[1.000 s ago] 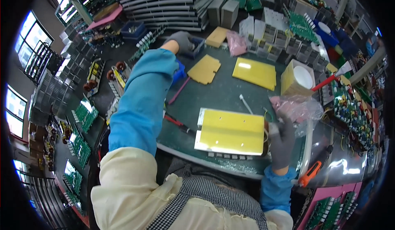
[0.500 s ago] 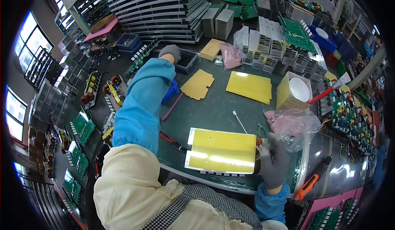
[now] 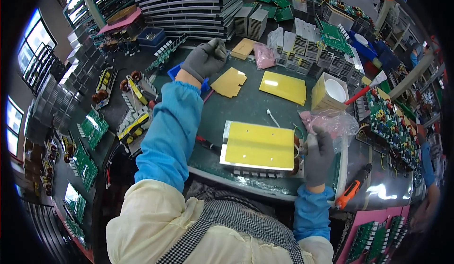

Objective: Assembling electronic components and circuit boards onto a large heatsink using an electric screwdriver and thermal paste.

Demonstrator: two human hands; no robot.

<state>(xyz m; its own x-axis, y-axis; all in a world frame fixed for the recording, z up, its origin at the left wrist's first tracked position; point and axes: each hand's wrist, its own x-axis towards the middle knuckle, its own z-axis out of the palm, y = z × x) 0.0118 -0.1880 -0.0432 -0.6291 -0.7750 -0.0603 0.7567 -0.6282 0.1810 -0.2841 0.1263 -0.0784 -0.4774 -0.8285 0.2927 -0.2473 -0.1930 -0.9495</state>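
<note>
A metal block topped with a yellow sheet [image 3: 259, 147] lies on the green mat [image 3: 246, 108] in front of me. My right hand [image 3: 318, 154], in a grey glove, grips the block's right end where coils and wires show. My left hand [image 3: 204, 60], also gloved, is stretched far forward with its fingers curled into a fist over a blue tray [image 3: 182, 70] at the mat's far left corner. I cannot tell if it holds anything. Loose yellow sheets [image 3: 283, 87] and a notched one [image 3: 229, 82] lie further back on the mat.
A pink plastic bag [image 3: 331, 122] and a yellow box with a white roll [image 3: 330, 92] sit to the right. An orange-handled screwdriver [image 3: 351, 193] lies at the right edge. Stacked grey heat sinks [image 3: 189, 4] and green circuit boards [image 3: 87, 129] surround the bench.
My left hand has stayed reaching toward the far left corner while the view shifted. The right hand keeps hold of the block's right end.
</note>
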